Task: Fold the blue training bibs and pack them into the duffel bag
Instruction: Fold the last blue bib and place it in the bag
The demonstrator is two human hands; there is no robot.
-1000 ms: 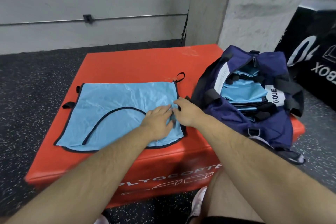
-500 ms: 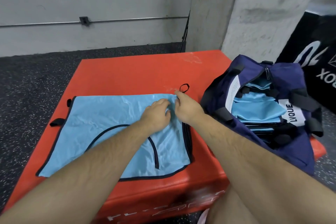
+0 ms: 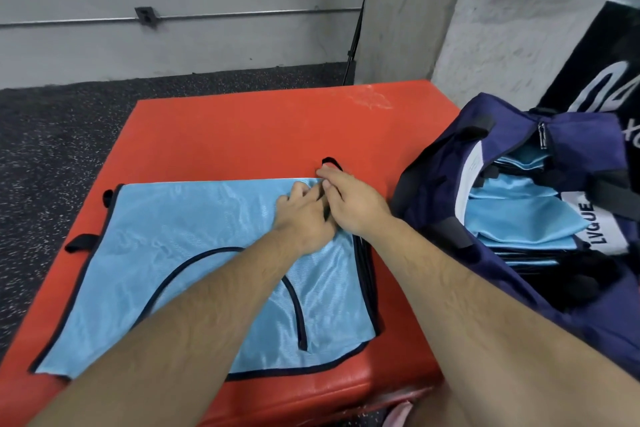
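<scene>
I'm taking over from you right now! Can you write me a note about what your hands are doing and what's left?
Left hand and right hand: both seem to pinch the far right corner of the bib.
Bib: spread flat on the red box, not folded small yet.
Bag: open, on the box's right side.
Done: folded bibs already in the bag.
Left: fold this bib, pack it in the bag.

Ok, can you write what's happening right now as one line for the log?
step: folding | bib: flat on red box | left hand: pinches bib's far corner | right hand: pinches same corner | bag: open, folded bibs inside
</scene>
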